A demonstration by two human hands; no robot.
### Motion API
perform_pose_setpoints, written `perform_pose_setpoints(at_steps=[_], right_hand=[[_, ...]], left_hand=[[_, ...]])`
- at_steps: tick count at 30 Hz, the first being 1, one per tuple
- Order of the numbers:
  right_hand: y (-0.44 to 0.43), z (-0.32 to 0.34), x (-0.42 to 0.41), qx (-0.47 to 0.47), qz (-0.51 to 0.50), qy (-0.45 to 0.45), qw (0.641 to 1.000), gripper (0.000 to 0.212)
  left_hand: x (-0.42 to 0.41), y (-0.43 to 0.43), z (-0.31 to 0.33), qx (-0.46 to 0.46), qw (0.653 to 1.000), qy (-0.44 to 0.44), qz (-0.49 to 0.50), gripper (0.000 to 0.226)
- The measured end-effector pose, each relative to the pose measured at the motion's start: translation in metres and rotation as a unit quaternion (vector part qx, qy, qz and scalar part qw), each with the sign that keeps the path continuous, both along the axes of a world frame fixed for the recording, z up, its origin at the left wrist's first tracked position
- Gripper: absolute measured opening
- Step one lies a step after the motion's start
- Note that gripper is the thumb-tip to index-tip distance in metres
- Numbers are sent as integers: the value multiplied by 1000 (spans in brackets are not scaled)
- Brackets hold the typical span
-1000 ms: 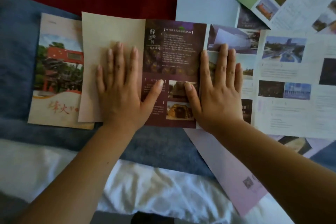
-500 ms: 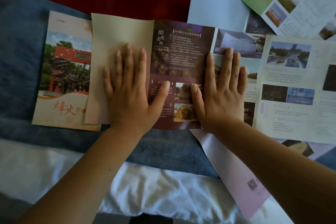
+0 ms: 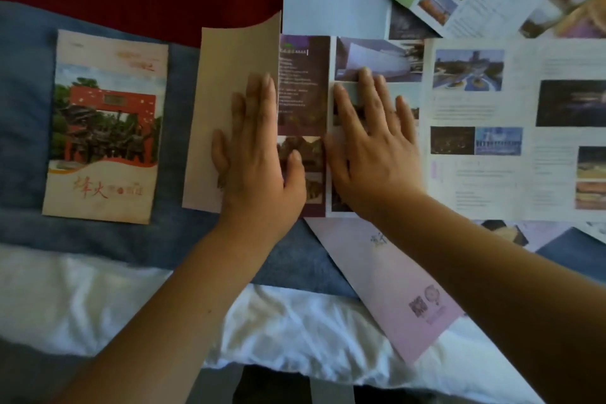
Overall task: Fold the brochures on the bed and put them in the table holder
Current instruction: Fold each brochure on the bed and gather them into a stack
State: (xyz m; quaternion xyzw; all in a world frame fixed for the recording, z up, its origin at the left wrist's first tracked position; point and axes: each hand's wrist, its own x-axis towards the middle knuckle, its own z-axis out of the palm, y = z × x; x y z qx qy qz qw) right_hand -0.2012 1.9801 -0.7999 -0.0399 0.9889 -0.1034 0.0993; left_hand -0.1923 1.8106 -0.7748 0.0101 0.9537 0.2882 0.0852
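Left hand flat on tan flap, edge lifted.

Two bare forearms in view, both uncovered from the frame edge to the wrist, no sleeve showing on either. Left hand: no glove, nails short and plain, four fingers and thumb all in view. Right hand: also ungloved, nails short and plain where visible; fingers are motion-blurred, so fine detail there can't be read. Wrists just below each hand carry nothing: plain skin from knuckles down to the forearms. Rest of the body is out of frame.
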Motion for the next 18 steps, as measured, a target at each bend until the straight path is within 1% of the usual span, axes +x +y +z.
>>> perform_pose_setpoints(at_steps=[4,7,12,18], right_hand=[[38,8,10,61,-33,-10,998,70],[75,11,19,77,-65,-20,995,73],[126,3,33,56,-91,-14,994,75],[131,-16,40,38,-102,16,994,75]], left_hand=[[0,14,0,-30,999,-12,-9,89],[-2,22,3,-38,999,-20,1,89],[0,46,8,-40,998,-28,-29,90],[14,90,9,-23,996,-23,-77,87]])
